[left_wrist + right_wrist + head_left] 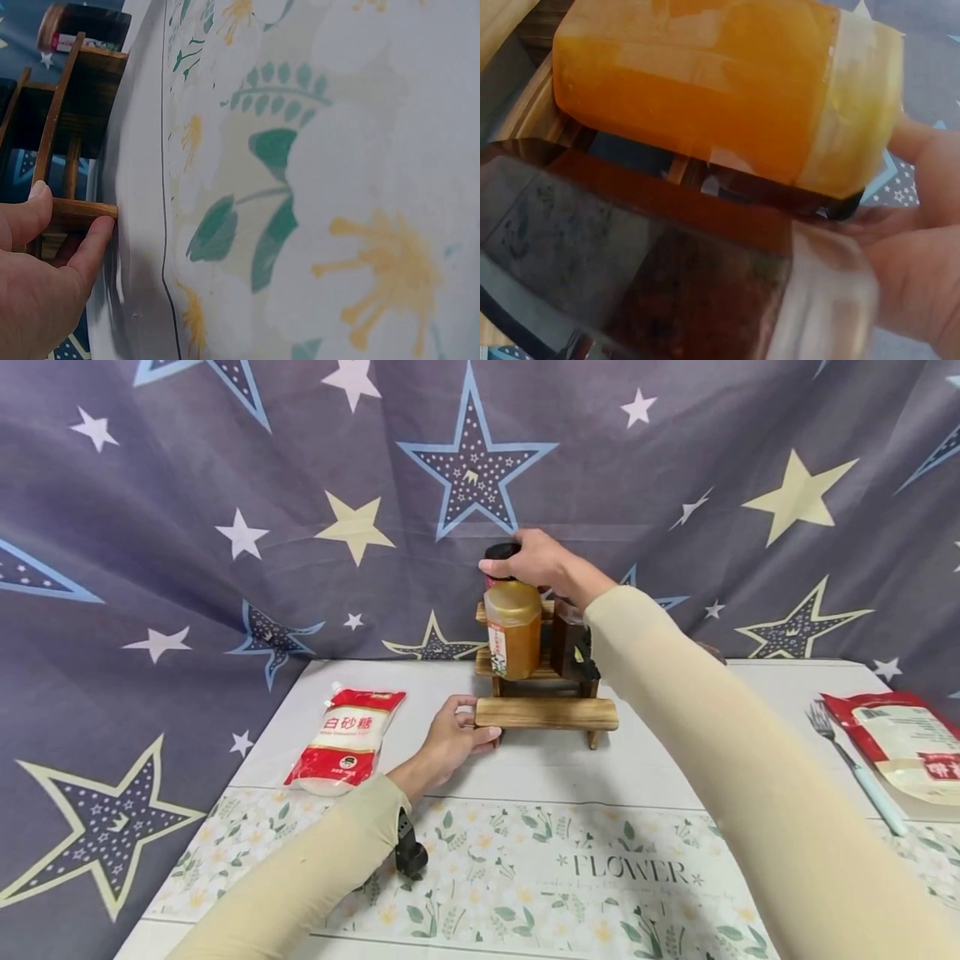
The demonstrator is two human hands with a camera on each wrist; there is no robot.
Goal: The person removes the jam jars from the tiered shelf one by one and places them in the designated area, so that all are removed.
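A small tiered wooden rack [547,714] stands on the table against the curtain. My left hand [450,739] pinches the left end of its lowest step, thumb in front, as the left wrist view also shows [45,277]. My right hand [536,560] grips the black lid [501,552] of a jar at the rack's upper back, thumb at the lid's near side. Most of that jar is hidden behind a honey jar [513,635] with a yellow lid on the middle step. Beside it on the right stands a dark brown jar [697,277], partly covered by my right sleeve in the head view.
A red and white bag of white sugar [347,739] lies left of the rack. On the right are a fork [855,768] with a pale blue handle and another red and white bag [907,743]. A floral mat [555,893] covers the front of the table.
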